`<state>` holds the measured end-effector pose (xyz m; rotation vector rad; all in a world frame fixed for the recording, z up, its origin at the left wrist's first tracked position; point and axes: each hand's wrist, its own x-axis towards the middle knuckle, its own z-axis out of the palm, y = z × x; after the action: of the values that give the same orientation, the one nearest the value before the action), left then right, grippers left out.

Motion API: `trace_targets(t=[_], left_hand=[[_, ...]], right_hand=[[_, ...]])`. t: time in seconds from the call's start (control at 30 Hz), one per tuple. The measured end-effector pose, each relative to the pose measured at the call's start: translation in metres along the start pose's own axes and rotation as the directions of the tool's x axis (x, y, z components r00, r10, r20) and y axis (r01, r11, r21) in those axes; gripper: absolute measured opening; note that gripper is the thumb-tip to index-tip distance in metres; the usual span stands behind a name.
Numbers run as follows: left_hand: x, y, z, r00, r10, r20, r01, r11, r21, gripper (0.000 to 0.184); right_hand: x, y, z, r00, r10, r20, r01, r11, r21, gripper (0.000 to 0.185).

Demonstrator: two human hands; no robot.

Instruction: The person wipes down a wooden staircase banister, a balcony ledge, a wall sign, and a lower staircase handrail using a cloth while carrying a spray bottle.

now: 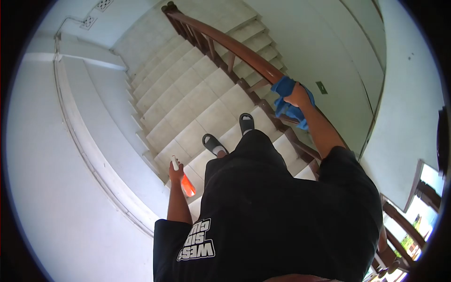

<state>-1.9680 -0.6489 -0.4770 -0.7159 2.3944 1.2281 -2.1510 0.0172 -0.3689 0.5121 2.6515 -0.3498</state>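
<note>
My right hand (297, 96) presses a blue cloth (285, 87) onto the brown wooden handrail (249, 56), its fingers closed over the fabric. Part of the cloth hangs down over the rail's side. Low on the left, my left hand (176, 172) grips a spray bottle by its neck. The bottle has a white spray head (174, 162) and an orange body (188, 186), and it hangs apart from the rail above the steps.
Pale tiled stairs (188, 105) descend ahead to a landing, with my sandalled feet (213, 144) on the steps. White wall (61, 155) with a ledge runs along the left. Wooden balusters (231, 62) stand under the handrail. At lower right are more wooden rails (403, 221).
</note>
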Motion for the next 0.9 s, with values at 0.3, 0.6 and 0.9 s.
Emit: trace_targets(t=[0.3, 0.6, 0.9], left_hand=[[-0.066, 0.035, 0.008, 0.983, -0.165, 0.083, 0.167, 0.986, -0.015, 0.035], [0.028, 0.054, 0.025, 0.974, 0.103, 0.201, -0.125, 0.987, 0.1, 0.041], [0.054, 0.097, -0.012, 0.966, 0.185, 0.181, -0.121, 0.94, -0.318, 0.041]], right_hand=[[0.051, -0.047, 0.025, 0.997, 0.048, -0.067, -0.048, 0.999, -0.008, 0.097], [-0.118, 0.047, -0.022, 0.969, 0.18, -0.17, -0.173, 0.983, 0.058, 0.091], [-0.22, 0.088, -0.063, 0.913, 0.361, -0.189, -0.371, 0.928, -0.02, 0.091]])
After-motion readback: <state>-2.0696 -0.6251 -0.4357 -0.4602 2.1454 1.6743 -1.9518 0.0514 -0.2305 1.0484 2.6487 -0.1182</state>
